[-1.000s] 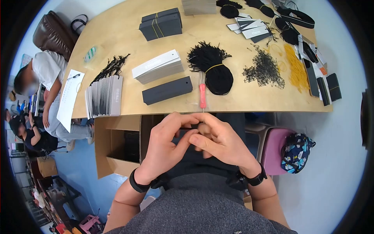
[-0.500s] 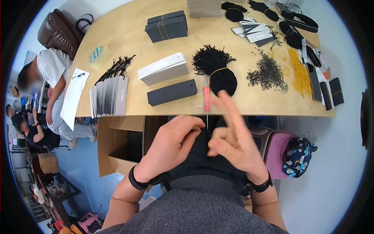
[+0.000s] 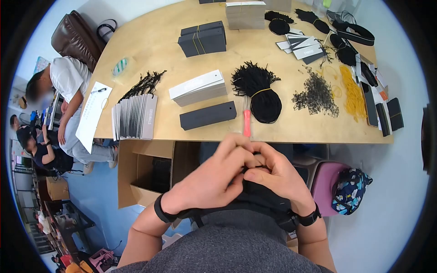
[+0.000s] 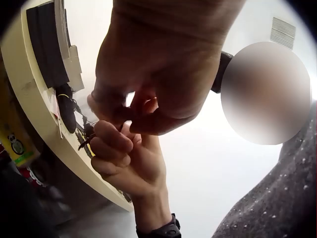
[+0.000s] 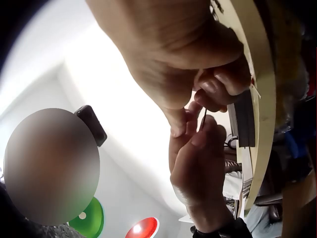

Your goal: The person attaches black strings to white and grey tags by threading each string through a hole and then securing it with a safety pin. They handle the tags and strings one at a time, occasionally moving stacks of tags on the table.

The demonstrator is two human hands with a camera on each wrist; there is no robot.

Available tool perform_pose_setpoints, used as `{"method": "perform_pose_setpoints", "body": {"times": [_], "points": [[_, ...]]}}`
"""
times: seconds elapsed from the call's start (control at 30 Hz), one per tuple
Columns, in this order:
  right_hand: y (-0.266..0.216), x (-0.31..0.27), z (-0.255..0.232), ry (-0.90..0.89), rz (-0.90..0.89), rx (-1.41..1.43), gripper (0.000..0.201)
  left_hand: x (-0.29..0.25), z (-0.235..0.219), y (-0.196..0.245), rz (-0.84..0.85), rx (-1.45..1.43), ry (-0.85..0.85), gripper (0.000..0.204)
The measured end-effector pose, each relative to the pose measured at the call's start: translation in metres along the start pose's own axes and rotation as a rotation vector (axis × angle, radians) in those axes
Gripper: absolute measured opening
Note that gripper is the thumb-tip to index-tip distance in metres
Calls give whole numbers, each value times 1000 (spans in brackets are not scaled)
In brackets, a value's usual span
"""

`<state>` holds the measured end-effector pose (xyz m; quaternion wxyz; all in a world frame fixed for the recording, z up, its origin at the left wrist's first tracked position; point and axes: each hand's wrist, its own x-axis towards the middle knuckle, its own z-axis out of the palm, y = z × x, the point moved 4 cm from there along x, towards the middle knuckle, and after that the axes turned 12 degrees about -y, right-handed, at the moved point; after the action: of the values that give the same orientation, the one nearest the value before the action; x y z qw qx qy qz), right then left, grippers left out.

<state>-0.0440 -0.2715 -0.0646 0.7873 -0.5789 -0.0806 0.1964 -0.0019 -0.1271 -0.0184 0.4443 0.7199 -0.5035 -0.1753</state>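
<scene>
In the head view my left hand and right hand meet just before the table's front edge. Left thumb and index finger pinch a thin dark sliver, seen in the right wrist view. Its upper end runs up to the curled fingers of my right hand, which hold it too; I cannot tell its kind. Beyond the hands lies a screwdriver with a red handle. A bundle of black cords, tied with a yellow band, sits beside it.
A dark tag stack and a white-topped stack lie left of the screwdriver. Corded tags stand farther left. Small black pins and yellow rubber bands are at right. An open carton stands below. A person sits at left.
Half a second ago my right hand was apart from the left, its index finger stretched out. Now it has come back against the left hand, and the left hand has moved right.
</scene>
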Motion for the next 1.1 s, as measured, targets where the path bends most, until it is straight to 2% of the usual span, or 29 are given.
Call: {"method": "perform_pose_setpoints", "body": {"times": [0.03, 0.07, 0.1, 0.13, 0.23, 0.3, 0.33, 0.37, 0.4, 0.43, 0.5, 0.53, 0.6, 0.67, 0.73, 0.8, 0.83, 0.9, 1.0, 1.1], "points": [[0, -2, -1, 0, -3, -2, 39, 1, -5, -2, -74, -88, -54, 38], [2, -4, -4, 4, 52, -152, 33, 3, -9, -6, -147, -177, -106, 37], [4, -6, -6, 8, 109, -302, 27, 6, -15, -9, -146, -175, -104, 37], [-4, -7, -5, 142, 11, -380, 18, 12, -25, -15, -148, -33, -24, 33], [-5, -12, -14, 219, -29, -376, 18, 29, -77, -46, -211, 274, 267, 26], [-1, -16, -16, 223, -64, -383, 18, 39, -107, -71, -120, 809, 349, 29], [0, -18, -17, 202, -35, -385, 17, 41, -118, -88, -117, 809, 351, 29], [1, -19, -18, 183, -8, -389, 17, 45, -127, -108, -210, 755, 291, 30], [-1, -21, -18, 187, -10, -393, 17, 49, -130, -115, -304, 697, 228, 31], [-1, -24, -17, 182, 16, -380, 17, 50, -130, -115, -300, 697, 227, 31], [0, -27, -19, 187, 42, -362, 16, 51, -132, -118, -463, 520, 187, 25], [2, -29, -20, 196, 38, -366, 16, 50, -131, -118, -464, 516, 180, 25], [6, -31, -21, 200, 38, -369, 15, 47, -130, -103, -188, 849, 311, 22], [8, -32, -22, 241, 3, -336, 15, 45, -121, -81, -234, 745, 329, 18], [11, -33, -22, 236, -1, -324, 15, 41, -116, -78, -273, 640, 348, 15], [11, -33, -21, 228, -7, -312, 14, 34, -113, -77, -95, 728, 454, 11], [10, -34, -21, 217, 16, -323, 14, 29, -112, -75, -98, 731, 456, 11], [8, -37, -20, 207, 36, -334, 14, 9, -110, -77, -211, 494, 428, 12], [7, -40, -21, 236, 41, -326, 13, -20, -111, -78, -300, 558, 377, 15], [9, -40, -23, 250, 68, -316, 13, -48, -113, -80, -306, 691, 352, 15]]}}
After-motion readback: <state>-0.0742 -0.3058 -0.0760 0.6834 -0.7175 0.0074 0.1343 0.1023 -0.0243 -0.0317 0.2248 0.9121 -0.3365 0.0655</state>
